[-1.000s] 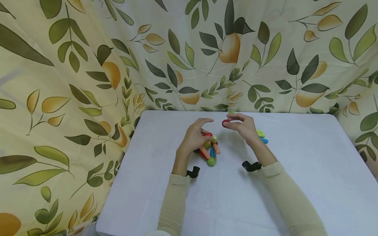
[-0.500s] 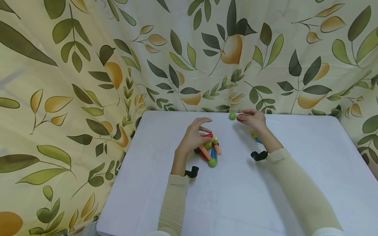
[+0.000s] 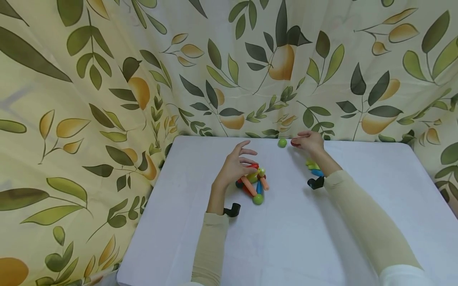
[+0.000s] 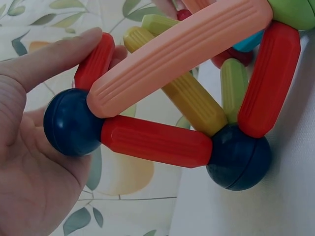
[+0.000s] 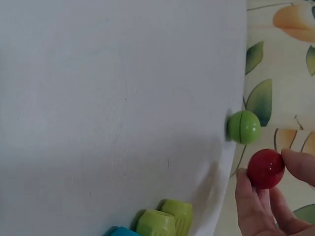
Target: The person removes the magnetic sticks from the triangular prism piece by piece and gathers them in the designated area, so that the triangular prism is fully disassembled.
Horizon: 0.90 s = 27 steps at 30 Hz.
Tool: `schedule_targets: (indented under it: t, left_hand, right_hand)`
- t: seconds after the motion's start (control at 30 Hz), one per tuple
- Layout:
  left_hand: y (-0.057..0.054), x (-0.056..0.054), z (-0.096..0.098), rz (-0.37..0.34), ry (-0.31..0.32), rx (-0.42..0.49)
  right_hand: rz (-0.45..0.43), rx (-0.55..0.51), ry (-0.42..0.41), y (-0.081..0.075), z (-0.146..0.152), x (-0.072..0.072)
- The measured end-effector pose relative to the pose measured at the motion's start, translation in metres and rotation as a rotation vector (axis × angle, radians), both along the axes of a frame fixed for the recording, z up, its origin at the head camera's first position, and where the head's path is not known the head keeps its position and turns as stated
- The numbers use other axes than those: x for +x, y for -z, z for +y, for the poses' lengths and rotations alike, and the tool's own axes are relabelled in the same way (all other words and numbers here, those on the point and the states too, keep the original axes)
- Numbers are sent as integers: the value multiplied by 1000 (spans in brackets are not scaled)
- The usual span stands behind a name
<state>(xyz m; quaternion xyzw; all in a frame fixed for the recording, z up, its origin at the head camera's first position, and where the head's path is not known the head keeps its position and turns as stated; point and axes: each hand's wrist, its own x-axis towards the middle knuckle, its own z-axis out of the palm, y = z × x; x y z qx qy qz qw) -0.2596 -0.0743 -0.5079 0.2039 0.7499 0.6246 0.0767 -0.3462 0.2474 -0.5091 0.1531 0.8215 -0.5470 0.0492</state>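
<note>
In the head view my left hand (image 3: 232, 169) holds a frame of coloured magnetic sticks and balls (image 3: 252, 182). Up close in the left wrist view, its fingers pinch a red stick (image 4: 97, 61) above a dark blue ball (image 4: 74, 122). A long salmon stick (image 4: 182, 54), a yellow stick (image 4: 197, 105) and a second dark blue ball (image 4: 238, 157) belong to the same frame. My right hand (image 3: 310, 143) is at the table's far edge, pinching a red ball (image 5: 266, 168) between thumb and fingers. Close by, a green ball (image 5: 243, 127) lies on the table.
Light green sticks (image 5: 156, 222) and a blue stick (image 3: 317, 172) lie under my right forearm. Behind the white table (image 3: 286, 238) hangs a leaf-patterned curtain (image 3: 229, 67), close to its far edge. Each wrist carries a black camera mount (image 3: 234, 209).
My right hand has moved right and slightly back with the red ball, away from my left hand, uncovering the green ball. The left hand keeps its hold on the frame.
</note>
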Motion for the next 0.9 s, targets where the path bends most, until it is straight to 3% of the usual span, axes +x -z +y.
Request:
schedule_targets:
  t: [0.43, 0.9]
  left_hand:
    - [0, -1, -4, -52, 22, -15]
    - [1, -1, -7, -53, 39, -30]
  right_hand:
    - [22, 159, -14, 9, -5, -19]
    - [-47, 134, -42, 13, -3, -17]
